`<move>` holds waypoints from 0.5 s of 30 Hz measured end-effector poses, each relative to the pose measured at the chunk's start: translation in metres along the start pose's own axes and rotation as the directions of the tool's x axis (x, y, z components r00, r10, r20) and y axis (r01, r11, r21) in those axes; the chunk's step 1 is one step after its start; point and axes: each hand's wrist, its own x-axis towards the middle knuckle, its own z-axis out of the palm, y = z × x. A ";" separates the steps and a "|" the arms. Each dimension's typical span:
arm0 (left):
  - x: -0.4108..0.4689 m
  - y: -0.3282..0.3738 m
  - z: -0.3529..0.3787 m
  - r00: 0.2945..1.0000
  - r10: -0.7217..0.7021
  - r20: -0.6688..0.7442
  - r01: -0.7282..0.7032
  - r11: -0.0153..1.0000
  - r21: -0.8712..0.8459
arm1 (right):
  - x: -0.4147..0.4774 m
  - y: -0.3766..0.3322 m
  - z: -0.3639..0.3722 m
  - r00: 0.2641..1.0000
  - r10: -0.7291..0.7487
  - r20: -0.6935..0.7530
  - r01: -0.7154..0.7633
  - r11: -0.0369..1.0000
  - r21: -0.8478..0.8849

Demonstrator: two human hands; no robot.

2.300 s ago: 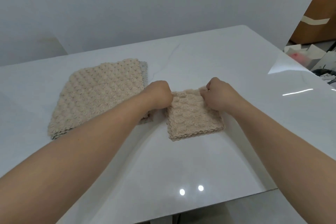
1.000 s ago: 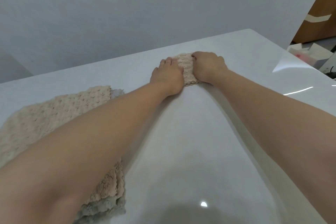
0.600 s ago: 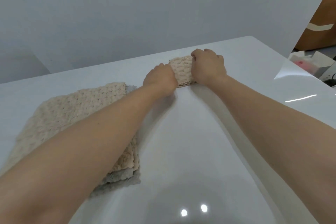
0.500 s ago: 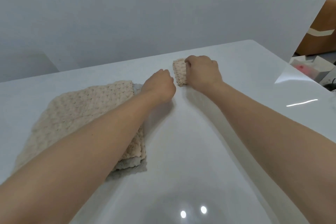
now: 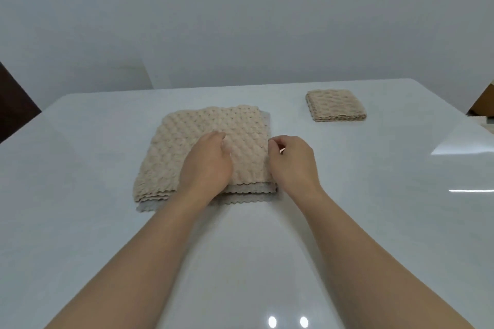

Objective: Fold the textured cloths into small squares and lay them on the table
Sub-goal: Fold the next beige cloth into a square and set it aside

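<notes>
While the left hand lies palm down on the stack of unfolded cloths, its fingers loosely bent and gripping nothing, the right hand sits at the stack's right edge with its fingers curled and thumb brought up to the forefinger. I cannot tell whether that thumb and finger pinch the edge of the top beige cloth or only touch it. The stack rests flat near the middle of the glossy white table, with grey cloths showing below the beige ones along the near edge. One folded beige square lies well apart, toward the far right corner of the table. A plain pale wall stands behind.
</notes>
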 end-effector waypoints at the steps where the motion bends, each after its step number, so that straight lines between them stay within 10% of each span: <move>1: -0.004 -0.012 -0.006 0.999 -0.013 -0.037 0.013 1.000 -0.010 | -0.004 -0.001 0.004 1.000 0.001 -0.014 -0.001 1.000 0.007; 15: 0.000 -0.111 -0.037 0.894 -0.329 -0.303 0.306 0.944 -0.122 | -0.008 0.016 0.040 0.984 0.143 -0.109 -0.148 0.988 -0.038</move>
